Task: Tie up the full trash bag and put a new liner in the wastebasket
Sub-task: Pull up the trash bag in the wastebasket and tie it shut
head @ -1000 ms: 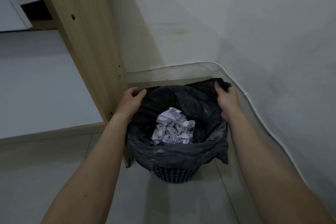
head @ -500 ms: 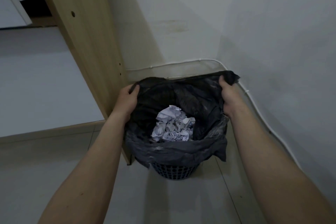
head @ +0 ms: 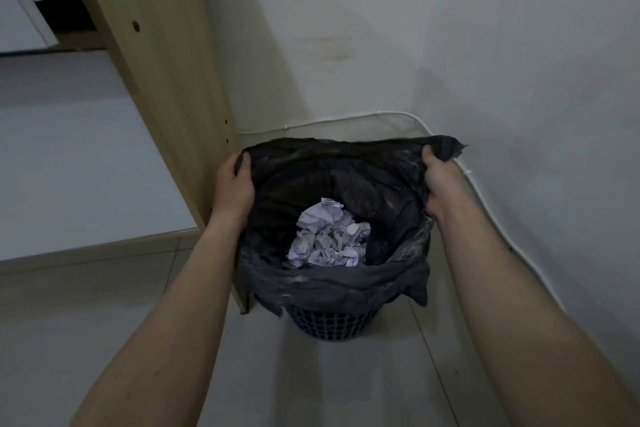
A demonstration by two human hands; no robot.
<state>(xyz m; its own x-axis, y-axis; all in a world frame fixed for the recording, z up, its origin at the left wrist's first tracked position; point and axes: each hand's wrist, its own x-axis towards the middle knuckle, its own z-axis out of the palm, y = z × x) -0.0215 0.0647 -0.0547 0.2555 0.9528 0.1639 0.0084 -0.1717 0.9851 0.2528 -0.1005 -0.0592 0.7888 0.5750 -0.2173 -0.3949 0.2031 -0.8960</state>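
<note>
Bag (head: 363,184): black, in the basket (head: 332,322), far rim lifted, near rim draped outside.
Left hand (head: 233,187): grips rim at 9 o'clock.
Right hand (head: 438,184): grips rim at 2 o'clock.
Paper (head: 329,239): crumpled, inside bag.
Basket: on floor beside wooden panel (head: 166,80).

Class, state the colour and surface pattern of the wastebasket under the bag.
Dark blue, with a grid of small openings, on the wastebasket; seen in the head view.
</note>
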